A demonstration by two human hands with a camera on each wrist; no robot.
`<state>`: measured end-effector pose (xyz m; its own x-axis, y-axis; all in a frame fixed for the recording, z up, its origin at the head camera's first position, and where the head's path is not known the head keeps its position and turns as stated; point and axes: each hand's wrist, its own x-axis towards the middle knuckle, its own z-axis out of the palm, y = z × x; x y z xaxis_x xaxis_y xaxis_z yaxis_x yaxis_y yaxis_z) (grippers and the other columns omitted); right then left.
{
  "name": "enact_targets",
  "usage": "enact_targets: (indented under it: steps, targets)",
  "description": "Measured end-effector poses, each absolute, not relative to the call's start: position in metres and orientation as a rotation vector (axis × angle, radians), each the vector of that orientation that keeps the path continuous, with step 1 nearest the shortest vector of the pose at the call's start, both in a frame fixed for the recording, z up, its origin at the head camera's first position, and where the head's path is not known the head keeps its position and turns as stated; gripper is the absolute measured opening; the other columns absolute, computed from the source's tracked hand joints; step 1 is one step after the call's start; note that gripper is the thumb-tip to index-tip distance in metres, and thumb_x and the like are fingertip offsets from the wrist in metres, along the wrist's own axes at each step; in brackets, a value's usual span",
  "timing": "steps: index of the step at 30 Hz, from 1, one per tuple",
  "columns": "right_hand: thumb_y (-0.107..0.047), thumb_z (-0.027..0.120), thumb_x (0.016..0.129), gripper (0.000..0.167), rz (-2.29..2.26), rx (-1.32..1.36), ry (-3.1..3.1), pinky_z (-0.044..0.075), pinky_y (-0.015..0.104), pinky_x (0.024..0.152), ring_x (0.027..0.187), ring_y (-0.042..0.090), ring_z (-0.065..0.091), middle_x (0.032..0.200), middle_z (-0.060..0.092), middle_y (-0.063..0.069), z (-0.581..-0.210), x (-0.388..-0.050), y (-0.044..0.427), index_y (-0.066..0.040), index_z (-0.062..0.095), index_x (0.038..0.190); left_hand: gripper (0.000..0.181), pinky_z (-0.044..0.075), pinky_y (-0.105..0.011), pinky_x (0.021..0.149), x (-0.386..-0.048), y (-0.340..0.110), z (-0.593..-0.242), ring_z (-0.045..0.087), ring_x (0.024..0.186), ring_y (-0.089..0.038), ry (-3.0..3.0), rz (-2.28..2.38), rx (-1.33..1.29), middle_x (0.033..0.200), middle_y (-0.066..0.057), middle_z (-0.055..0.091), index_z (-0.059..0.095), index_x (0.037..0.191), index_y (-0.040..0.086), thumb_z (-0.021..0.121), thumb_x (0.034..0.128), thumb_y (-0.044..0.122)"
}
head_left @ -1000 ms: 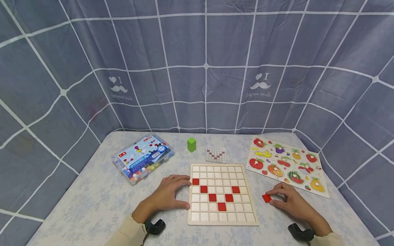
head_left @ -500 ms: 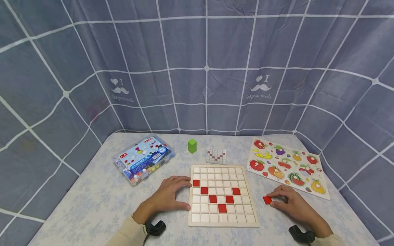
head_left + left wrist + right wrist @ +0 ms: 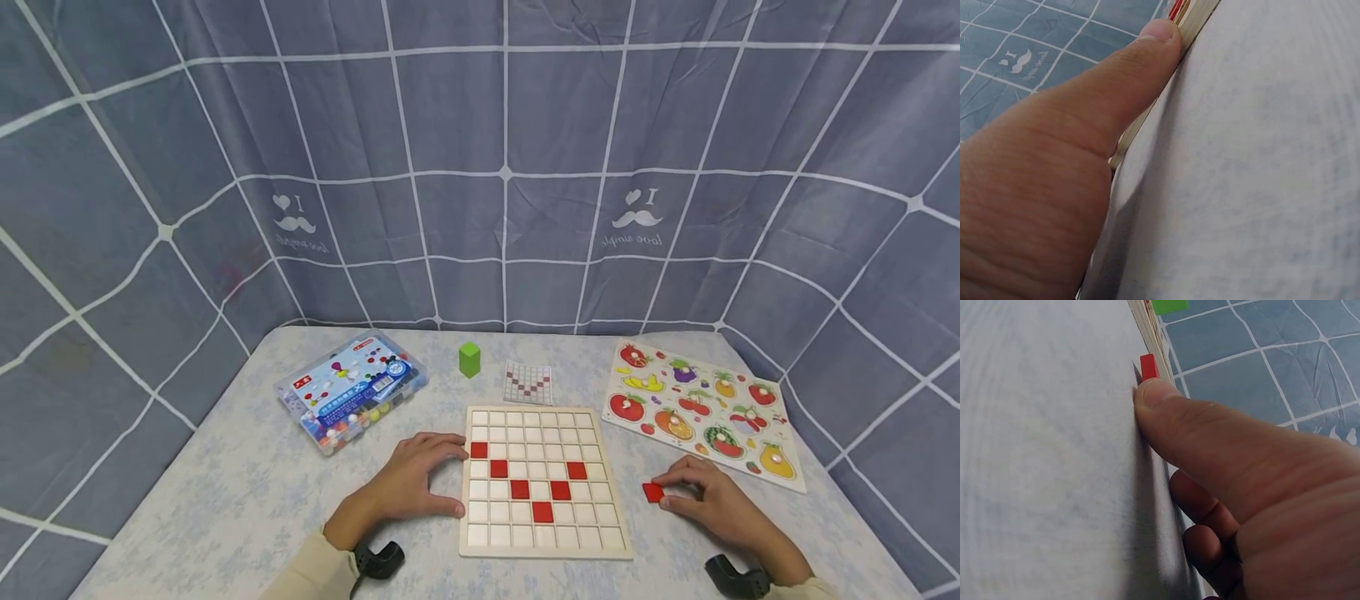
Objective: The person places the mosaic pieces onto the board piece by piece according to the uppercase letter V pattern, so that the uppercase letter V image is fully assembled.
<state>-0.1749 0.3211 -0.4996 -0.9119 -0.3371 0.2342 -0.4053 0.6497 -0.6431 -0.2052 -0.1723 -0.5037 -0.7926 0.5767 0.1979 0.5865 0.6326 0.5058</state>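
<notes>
A square wooden grid board point(image 3: 551, 552) lies on the table in the head view, with several red tiles point(image 3: 542, 512) set among its pale cells in a V shape. At its left edge rests my left hand point(image 3: 408, 479), thumb and fingers spread along the side; the left wrist view shows the thumb point(image 3: 1141, 59) against the wooden rim. To the board's right, my right hand point(image 3: 708, 496) pinches a loose red tile point(image 3: 652, 493) between thumb and fingers, just at the table. In the right wrist view the red tile point(image 3: 1149, 365) sticks out past the thumb tip.
Behind the board lies a small pattern card point(image 3: 528, 382), with a green block point(image 3: 469, 360) to its left. A clear box of coloured pieces point(image 3: 352, 387) sits at the back left. A fruit puzzle board point(image 3: 705, 408) lies behind my right hand. A grey curtain point(image 3: 465, 217) surrounds the table.
The head view's scene has shifted slightly downward as a whole. Hands, red tile and board keep their places relative to one another.
</notes>
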Motion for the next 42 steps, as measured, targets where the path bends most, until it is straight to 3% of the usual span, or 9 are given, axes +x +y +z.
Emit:
enact_targets:
  steps: [10, 27, 34, 39, 42]
  targets:
    - [-0.024, 0.084, 0.083, 0.021, 1.136, 0.561, -2.783, 0.038, 0.021, 0.087, 0.095, 0.007, 0.052, 0.098, 0.061, -0.012, -0.500, -0.173, 0.321, -0.023, 0.078, 0.104, 0.073, 0.031, -0.057, 0.102, -0.206, -0.171, -0.504, 0.042, 0.134, -0.021, -2.824, -0.888, -1.009, 0.149, 0.005, 0.050, 0.062, 0.131, 0.028, 0.074, 0.0754, 0.072]
    - [-0.022, 0.085, 0.082, 0.022, 1.116, 0.571, -2.771, 0.040, 0.018, 0.086, 0.094, 0.008, 0.054, 0.099, 0.061, -0.010, -0.503, -0.175, 0.322, -0.023, 0.078, 0.103, 0.072, 0.032, -0.057, 0.101, -0.206, -0.170, -0.503, 0.042, 0.134, -0.021, -2.817, -0.877, -1.014, 0.149, 0.005, 0.050, 0.062, 0.131, 0.027, 0.074, 0.0761, 0.071]
    - [-0.019, 0.087, 0.081, 0.021, 1.110, 0.641, -2.720, 0.041, 0.021, 0.078, 0.088, 0.008, 0.053, 0.095, 0.061, -0.011, -0.499, -0.180, 0.318, -0.022, 0.077, 0.099, 0.072, 0.032, -0.058, 0.100, -0.206, -0.173, -0.504, 0.042, 0.135, -0.022, -2.803, -0.884, -1.017, 0.149, 0.005, 0.050, 0.062, 0.131, 0.028, 0.075, 0.0759, 0.072]
    - [-0.017, 0.088, 0.079, 0.024, 1.068, 0.693, -2.678, 0.041, 0.021, 0.085, 0.092, 0.007, 0.055, 0.094, 0.062, -0.014, -0.493, -0.185, 0.309, -0.024, 0.076, 0.098, 0.071, 0.032, -0.058, 0.100, -0.206, -0.173, -0.504, 0.042, 0.134, -0.022, -2.783, -0.890, -1.027, 0.148, 0.005, 0.050, 0.062, 0.130, 0.027, 0.076, 0.0757, 0.070]
    - [-0.017, 0.088, 0.080, 0.024, 1.065, 0.713, -2.673, 0.044, 0.026, 0.084, 0.093, 0.008, 0.056, 0.096, 0.061, -0.014, -0.489, -0.191, 0.298, -0.024, 0.076, 0.099, 0.071, 0.033, -0.058, 0.099, -0.206, -0.173, -0.504, 0.043, 0.134, -0.021, -2.782, -0.889, -1.028, 0.148, 0.005, 0.050, 0.062, 0.130, 0.027, 0.076, 0.0756, 0.070]
